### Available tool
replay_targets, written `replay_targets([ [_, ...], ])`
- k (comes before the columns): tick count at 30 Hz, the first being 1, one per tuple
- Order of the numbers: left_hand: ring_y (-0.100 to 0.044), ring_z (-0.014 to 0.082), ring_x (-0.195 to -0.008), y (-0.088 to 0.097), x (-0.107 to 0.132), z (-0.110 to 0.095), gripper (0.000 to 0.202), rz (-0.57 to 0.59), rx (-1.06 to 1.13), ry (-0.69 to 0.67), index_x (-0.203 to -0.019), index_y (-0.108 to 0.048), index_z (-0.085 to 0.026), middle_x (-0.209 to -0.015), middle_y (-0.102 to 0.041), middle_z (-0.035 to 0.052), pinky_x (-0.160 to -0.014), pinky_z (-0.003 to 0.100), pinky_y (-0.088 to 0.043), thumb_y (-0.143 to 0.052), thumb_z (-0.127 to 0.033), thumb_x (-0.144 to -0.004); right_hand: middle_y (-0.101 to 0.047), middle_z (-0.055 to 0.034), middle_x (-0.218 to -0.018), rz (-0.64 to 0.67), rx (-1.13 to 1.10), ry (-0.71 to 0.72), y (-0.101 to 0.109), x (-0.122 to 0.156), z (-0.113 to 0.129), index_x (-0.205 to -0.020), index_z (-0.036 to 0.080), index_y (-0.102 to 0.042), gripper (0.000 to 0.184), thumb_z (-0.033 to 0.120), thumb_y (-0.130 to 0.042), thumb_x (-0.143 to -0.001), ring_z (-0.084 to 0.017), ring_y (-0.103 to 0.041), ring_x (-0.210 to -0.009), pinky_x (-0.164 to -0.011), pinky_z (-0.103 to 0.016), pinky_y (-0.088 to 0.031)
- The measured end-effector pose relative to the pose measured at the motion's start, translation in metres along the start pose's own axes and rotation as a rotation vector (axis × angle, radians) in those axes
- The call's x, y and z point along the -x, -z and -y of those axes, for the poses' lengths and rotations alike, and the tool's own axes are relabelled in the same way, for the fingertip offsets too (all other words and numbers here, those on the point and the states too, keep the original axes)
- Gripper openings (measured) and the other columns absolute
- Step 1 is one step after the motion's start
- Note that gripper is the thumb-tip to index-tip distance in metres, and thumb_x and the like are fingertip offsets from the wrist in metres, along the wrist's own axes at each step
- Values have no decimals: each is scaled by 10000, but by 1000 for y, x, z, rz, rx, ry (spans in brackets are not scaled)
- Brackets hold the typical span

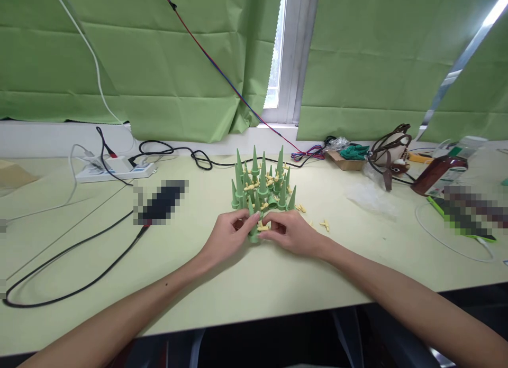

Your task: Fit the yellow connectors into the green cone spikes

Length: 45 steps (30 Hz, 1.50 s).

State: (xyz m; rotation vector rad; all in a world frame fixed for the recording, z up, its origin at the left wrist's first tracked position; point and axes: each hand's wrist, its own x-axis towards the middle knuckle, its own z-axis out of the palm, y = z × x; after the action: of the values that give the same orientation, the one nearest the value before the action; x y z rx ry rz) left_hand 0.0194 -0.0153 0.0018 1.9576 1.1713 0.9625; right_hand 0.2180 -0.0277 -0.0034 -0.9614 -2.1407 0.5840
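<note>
My left hand [232,229] closes its thumb and fingers round a green cone-shaped spike [254,235] that stands upright at the near side of a cluster. My right hand [291,230] pinches a small yellow T-shaped piece [262,227] against the side of that spike; its fingertips partly cover the piece. Just behind both hands stand several more green spikes [263,180], with small yellow pieces [251,186] among them. One green cone [272,201] seems to lie on its side. A loose yellow T-shaped piece [325,225] rests to the right of my right hand.
On the left are a dark phone-like device [162,203] with a black cable and a white power strip [119,169]. At right are a small cardboard box [346,161], crumpled clear plastic [371,198], a brown bottle [438,175] and a green-edged phone [462,220].
</note>
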Motion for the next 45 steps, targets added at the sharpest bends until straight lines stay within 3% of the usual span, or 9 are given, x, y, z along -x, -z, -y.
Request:
replay_targets([
  [9, -319, 97, -542, 1, 1, 0, 479, -27, -123, -61, -589, -427, -165, -546, -359, -45, -518, 243, -263, -527, -486, -929, -514, 42, -621, 27, 56, 39, 2, -1, 0, -752, 173, -552, 189, 223, -607, -926, -97, -422, -561, -580, -229, -323],
  [19, -444, 110, -579, 2, 1, 4, 308, 141, -109, -113, -738, -531, -170, -658, -490, -24, -509, 222, -337, -589, -426, -898, -495, 45, -624, 2, 38, 10, 0, 0, -10, -856, 179, -553, 93, 195, -528, -944, -109, -428, -551, -571, -237, -328],
  [28, -436, 121, -586, 2, 2, 9, 193, 138, -279, -259, -896, -614, -168, -661, -504, -24, -543, 241, -339, -543, -342, -941, -461, 56, -617, 16, -35, 2, 0, 0, -11, -787, 185, -518, 142, 185, -532, -928, -98, -411, -558, -556, -223, -321],
  [37, -410, 118, -611, 5, 3, 13, 201, 151, -344, -408, -804, -533, -175, -711, -478, -13, -571, 248, -329, -494, -278, -973, -443, 66, -597, 11, -112, -70, 2, -2, -10, -753, 184, -527, 146, 186, -572, -892, -96, -398, -563, -544, -221, -319],
  [45, -478, 132, -620, 4, 3, 11, 136, 100, -333, -367, -978, -610, -187, -730, -532, -3, -598, 255, -376, -486, -241, -963, -575, 30, -667, -10, -90, -37, 3, -2, -9, -829, 186, -554, 100, 198, -548, -928, -109, -497, -589, -579, -228, -387],
])
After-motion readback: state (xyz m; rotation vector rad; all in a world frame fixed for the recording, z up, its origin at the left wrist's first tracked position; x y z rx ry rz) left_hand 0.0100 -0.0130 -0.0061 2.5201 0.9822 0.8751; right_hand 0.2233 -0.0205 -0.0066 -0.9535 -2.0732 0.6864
